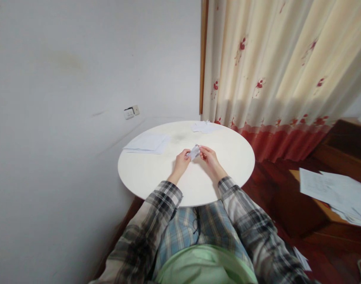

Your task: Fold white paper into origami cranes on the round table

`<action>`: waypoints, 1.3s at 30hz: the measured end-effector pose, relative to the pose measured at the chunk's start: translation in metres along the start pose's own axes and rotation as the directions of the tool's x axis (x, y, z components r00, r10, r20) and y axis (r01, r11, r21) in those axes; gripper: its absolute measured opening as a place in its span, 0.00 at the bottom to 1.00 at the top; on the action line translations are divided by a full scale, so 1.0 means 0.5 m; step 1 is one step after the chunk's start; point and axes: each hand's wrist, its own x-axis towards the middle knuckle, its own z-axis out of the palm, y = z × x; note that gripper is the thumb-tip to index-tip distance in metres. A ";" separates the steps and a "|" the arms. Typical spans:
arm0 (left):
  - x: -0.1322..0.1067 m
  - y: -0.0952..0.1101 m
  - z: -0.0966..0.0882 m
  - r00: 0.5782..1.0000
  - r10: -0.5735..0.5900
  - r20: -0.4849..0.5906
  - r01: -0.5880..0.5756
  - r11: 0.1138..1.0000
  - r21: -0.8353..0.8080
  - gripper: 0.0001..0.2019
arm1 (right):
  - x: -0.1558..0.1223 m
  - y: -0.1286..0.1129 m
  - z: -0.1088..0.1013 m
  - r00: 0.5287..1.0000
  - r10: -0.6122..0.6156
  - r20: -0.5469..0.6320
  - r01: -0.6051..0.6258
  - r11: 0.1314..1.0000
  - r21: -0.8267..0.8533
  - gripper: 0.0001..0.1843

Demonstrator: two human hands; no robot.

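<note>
Over the middle of the round white table [151, 173], a small folded piece of paper [194, 152] is held between both hands. My left hand [182, 161] grips its left end, fingers closed around it. At the paper's upper right end, my right hand [209, 156] pinches the edge between thumb and fingers. The paper looks pale grey-white and tilted; its exact folds are too small to make out. Several flat white sheets [147, 142] lie at the table's left side. Toward the far edge rest some smaller white paper pieces [204, 126].
A wall with a socket [129, 114] stands close on the left and behind. Cream and red curtains [257, 79] hang at the back right. To the right, papers [331, 189] lie on a wooden piece of furniture [298, 215]. My knees are below the table's near edge.
</note>
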 end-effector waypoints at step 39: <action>0.004 0.015 -0.011 0.965 -0.031 -0.261 0.034 0.999 0.008 0.13 | -0.016 0.001 0.006 0.950 0.229 0.213 -0.218 0.973 -0.076 0.03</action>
